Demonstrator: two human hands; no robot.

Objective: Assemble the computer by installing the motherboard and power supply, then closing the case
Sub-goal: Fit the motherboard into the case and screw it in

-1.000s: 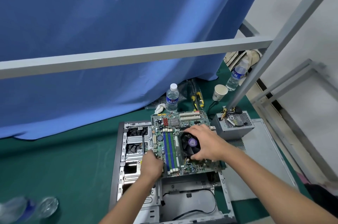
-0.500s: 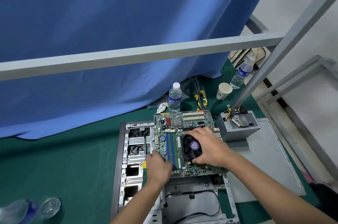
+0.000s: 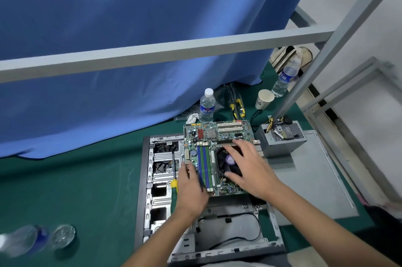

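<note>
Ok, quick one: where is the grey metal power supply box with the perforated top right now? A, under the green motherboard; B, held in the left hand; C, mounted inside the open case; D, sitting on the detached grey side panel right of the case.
D: the grey metal power supply box sits on the flat grey side panel, outside the open case, with neither hand on it.

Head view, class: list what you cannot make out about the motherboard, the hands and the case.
- Motherboard: near edge and mounting points hidden under both hands.
- CPU fan: partly covered by the right hand.
- Left hand: its hold on the screwdriver is hidden by the hand itself.
- Case: near end cut by the frame's bottom edge.
- Bottom-left bottle: blurred.
</note>
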